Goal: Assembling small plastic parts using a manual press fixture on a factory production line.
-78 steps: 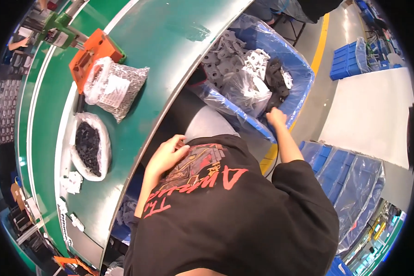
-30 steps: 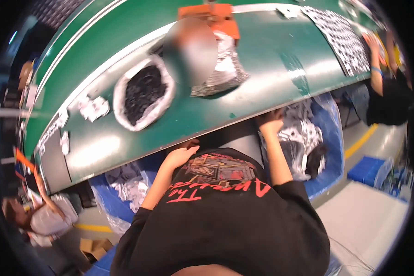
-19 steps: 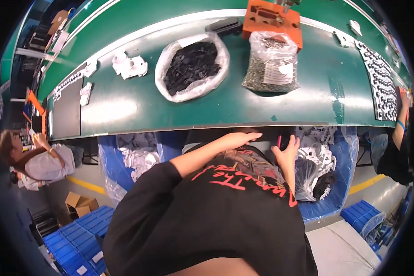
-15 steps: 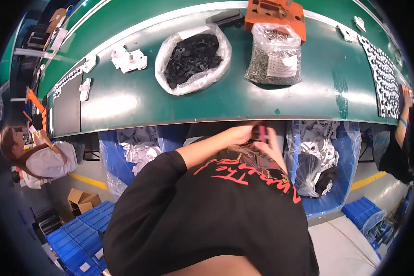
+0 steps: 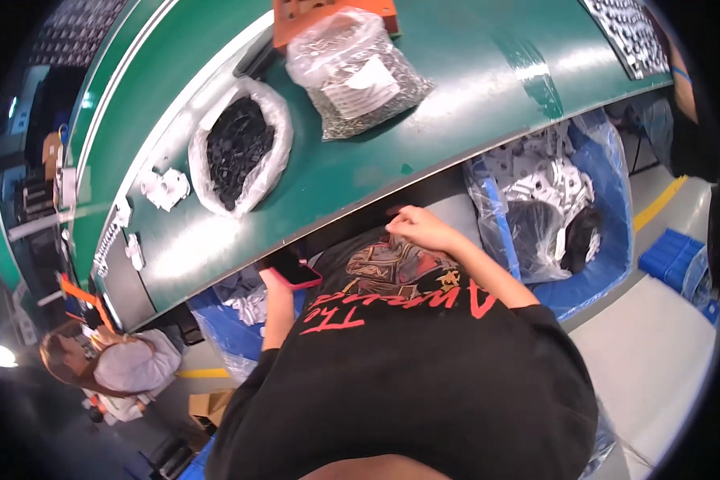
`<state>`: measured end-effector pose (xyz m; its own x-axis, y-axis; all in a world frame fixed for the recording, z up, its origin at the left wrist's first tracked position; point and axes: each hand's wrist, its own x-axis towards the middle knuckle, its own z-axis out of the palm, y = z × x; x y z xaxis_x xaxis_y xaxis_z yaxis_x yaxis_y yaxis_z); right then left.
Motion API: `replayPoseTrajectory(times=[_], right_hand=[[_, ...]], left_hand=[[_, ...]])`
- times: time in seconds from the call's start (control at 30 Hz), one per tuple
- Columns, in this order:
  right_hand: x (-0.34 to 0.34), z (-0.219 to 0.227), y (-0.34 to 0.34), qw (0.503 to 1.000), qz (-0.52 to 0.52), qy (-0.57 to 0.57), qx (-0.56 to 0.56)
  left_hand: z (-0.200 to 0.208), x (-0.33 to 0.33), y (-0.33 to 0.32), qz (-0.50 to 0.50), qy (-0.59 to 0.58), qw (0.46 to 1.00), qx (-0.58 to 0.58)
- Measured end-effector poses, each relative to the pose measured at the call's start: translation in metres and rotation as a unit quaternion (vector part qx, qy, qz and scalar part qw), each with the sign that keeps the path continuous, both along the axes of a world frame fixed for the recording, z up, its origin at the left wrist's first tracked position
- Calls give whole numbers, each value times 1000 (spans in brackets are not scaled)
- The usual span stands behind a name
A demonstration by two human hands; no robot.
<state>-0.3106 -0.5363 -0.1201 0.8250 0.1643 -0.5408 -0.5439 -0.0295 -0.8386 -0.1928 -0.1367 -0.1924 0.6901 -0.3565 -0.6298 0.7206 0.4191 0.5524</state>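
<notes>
A dark-screened phone in a pink case (image 5: 296, 274) is gripped in my left hand (image 5: 277, 294), just below the table's front edge. Over the front of my black shirt, to the right of the phone, is my right hand (image 5: 424, 229). Its fingers are curled together, and what they hold, if anything, is hidden. The two hands are apart. Nearest beyond them is the edge of the green work table (image 5: 344, 184).
On the table stand a bag of black parts (image 5: 276, 172), a bag of metal screws (image 5: 360, 112), an orange block (image 5: 388, 11) and white plastic parts (image 5: 166, 189). Below are blue lined bins; the right one (image 5: 616, 232) holds white parts. Co-workers sit left (image 5: 136, 364) and right.
My hands, close together before, have come apart. The phone is now off to the left in my left hand, its screen showing. My view has turned and tilted.
</notes>
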Motion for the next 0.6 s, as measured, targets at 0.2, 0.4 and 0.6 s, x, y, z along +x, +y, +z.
replayPoseTrajectory(times=[0.2,0.4,0.6], right_hand=[[-19,-46,-21,983,-153,26,99],[-16,-57,-33,964,-187,28,185],[-26,-69,-37,970,-169,3,174]], left_hand=[[46,10,-27,-139,94,959,227],[27,45,-59,-266,79,839,469],[29,142,-152,-300,-49,829,470]])
